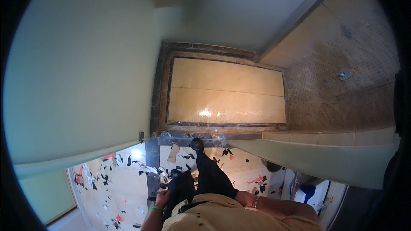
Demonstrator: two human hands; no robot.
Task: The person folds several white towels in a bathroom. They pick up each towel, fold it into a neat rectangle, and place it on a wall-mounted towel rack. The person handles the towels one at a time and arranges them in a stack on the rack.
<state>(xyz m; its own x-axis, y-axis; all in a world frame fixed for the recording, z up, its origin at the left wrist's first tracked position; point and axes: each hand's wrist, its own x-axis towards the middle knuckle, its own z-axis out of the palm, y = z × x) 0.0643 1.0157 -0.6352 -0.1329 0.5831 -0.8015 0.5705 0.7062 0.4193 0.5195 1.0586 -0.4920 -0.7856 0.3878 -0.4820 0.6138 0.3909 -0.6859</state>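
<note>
My left hand (162,198) hangs beside my left thigh, its fingers curled in. Whether anything small is inside it cannot be made out. A green band circles that wrist. Against my right thigh rests my right hand (245,199), its fingers hidden by the black trousers (211,176) and the angle. One of my black shoes (197,144) is at the marble sill (184,138) of a shower stall, and the other is farther back on the left. Ahead lies the stall's tan tiled floor (227,94), shiny with a light reflection, inside a dark marble border.
Frosted glass panels (85,77) stand on the left and ahead, with a glass door (317,158) on the right. A metal shower valve (344,74) sits on the mosaic wall. Torn scraps (115,167) litter the outer floor. A white basin (310,194) with something blue is at the right.
</note>
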